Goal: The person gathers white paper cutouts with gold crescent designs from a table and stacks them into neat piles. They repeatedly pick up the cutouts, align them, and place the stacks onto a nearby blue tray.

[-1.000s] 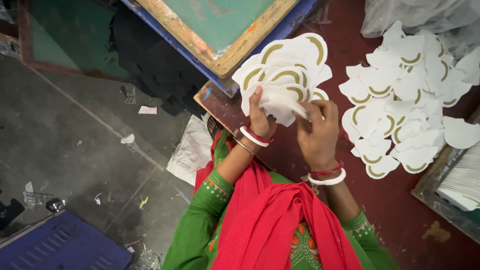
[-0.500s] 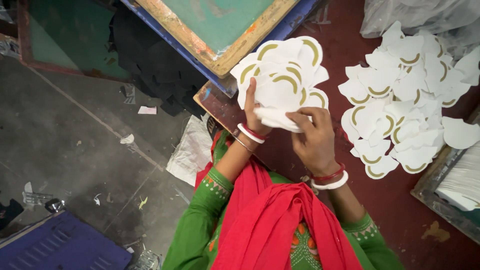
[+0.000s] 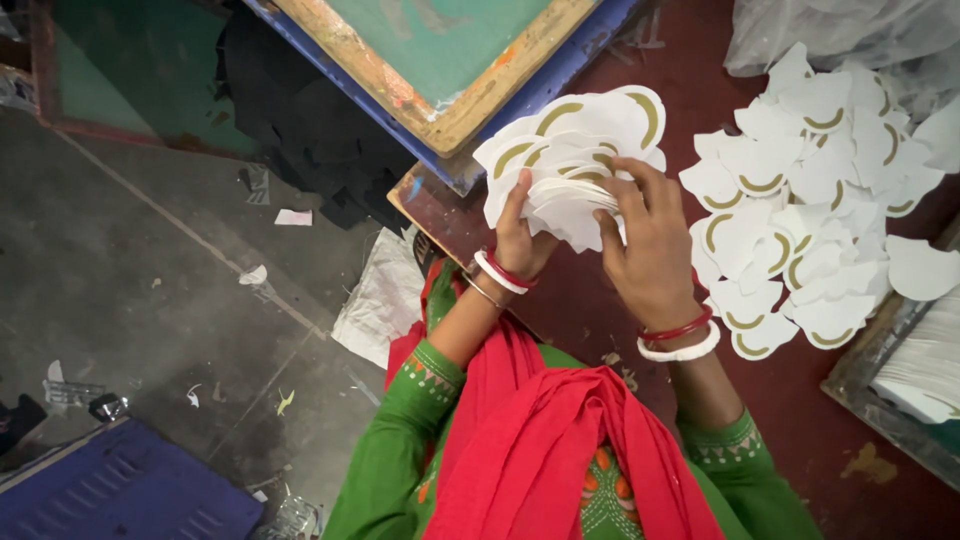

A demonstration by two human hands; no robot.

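Note:
A fanned stack of white paper cutouts (image 3: 570, 150), each printed with a gold arc, is held above the dark red table (image 3: 620, 60). My left hand (image 3: 522, 235) grips the stack from below at its left side, thumb on top. My right hand (image 3: 648, 245) holds the stack's right side, fingers curled over its front edge. Both wrists wear red and white bangles. A green sleeve and a red scarf fill the foreground.
A spread pile of the same cutouts (image 3: 810, 190) lies on the table to the right. A wooden-framed printing screen (image 3: 440, 70) sits ahead on a blue frame. A stack of white sheets (image 3: 925, 375) is at the right edge. The littered grey floor (image 3: 150, 300) lies left.
The stack has been squared up somewhat. My right hand slid from the lower edge to the right side of the stack, and my left thumb now rests on the front.

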